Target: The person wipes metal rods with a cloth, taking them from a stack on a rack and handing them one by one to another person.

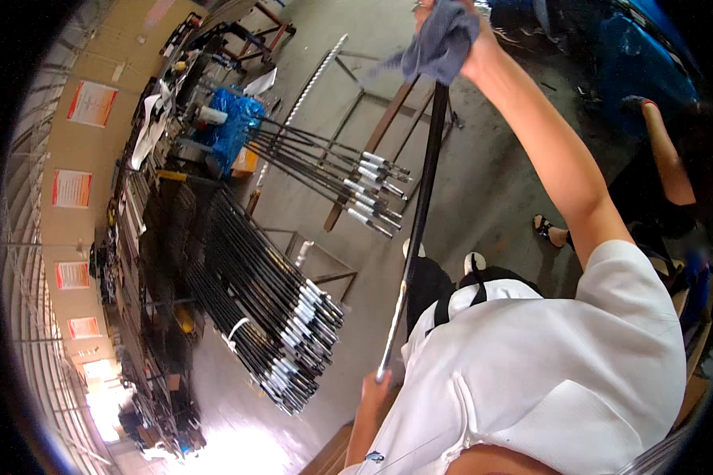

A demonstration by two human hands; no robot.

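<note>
Grip, head view: we've got our right hand closed on a grey-blue cloth bunched around the upper stretch of the black rod. Fingers mostly hidden behind the fabric, so we can't tell how hard they squeeze. Our left hand is closed around the rod's lower, silvery end. Rod runs slantwise between our two hands, just beside our white shirt; its top end is hidden at the cloth.

Left of the rod: big bundle of black rods, pale-banded ends pointing toward ours, white tie around part of it. Above that bundle, also left of the rod, a smaller rod group reaches out from blue plastic wrap. Metal frame stands on the floor behind the rod's upper half. Well right of the rod: a co-worker's bare forearm and sandaled foot.
</note>
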